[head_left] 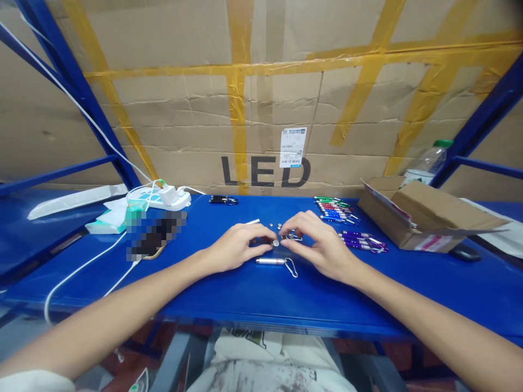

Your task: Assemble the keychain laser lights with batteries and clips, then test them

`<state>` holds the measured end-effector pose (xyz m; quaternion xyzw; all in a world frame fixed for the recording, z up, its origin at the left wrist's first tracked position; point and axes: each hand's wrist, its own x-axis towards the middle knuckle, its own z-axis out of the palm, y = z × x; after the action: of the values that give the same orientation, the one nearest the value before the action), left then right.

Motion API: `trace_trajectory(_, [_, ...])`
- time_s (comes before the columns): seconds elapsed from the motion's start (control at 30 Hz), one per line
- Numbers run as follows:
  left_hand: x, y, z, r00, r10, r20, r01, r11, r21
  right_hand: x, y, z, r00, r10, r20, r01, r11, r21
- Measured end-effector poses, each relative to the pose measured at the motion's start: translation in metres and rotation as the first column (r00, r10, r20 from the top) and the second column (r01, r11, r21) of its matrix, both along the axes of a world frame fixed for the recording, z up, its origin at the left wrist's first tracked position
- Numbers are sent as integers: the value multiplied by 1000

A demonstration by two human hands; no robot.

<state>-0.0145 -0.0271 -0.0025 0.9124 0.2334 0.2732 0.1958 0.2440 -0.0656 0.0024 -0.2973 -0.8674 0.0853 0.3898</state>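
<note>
My left hand (241, 245) is closed in a pinch, with a small silver button cell (276, 244) at its fingertips. Facing it, my right hand (321, 242) curls its thumb and fingers around a silver carabiner clip (293, 236); what the fingertips press on is partly hidden. Just beyond the hands lie small round button cells (279, 225). A silver tube (253, 221) shows partly behind my left hand. Nearer to me, a silver penlight (269, 262) with its own carabiner lies on the blue tabletop (229, 296).
Several green, red and blue penlights (335, 209) lie behind my right hand, purple ones (363, 242) beside it. An open cardboard box (425, 218) stands right, a dark mouse (466, 252) by it. Black penlights (223, 200), a power strip (163, 197) and a phone (157, 237) sit left.
</note>
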Motion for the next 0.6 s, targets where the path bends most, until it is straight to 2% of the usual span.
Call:
trace_trajectory(0.13, [2,-1,1,999,34,14,-33,997,-63,1,2,-2,999,-45,-14,45,999,-14])
trace_trajectory(0.3, [4,4,-6,991,97,94,-63,948,-311,1,4,-3,987,-122,-105,116,992,-57])
trace_trajectory(0.37, [5,6,-8,989,89,118,-37,923,-384,0,4,-2,989,-95,-110,89,994,-62])
trace_trajectory(0.47, [6,5,-8,989,73,128,-12,907,-421,-1,3,-2,994,-49,-95,40,995,-88])
trace_trajectory(0.6, [7,4,-6,991,61,117,-8,911,-413,-4,4,-4,990,4,-143,-37,972,-234])
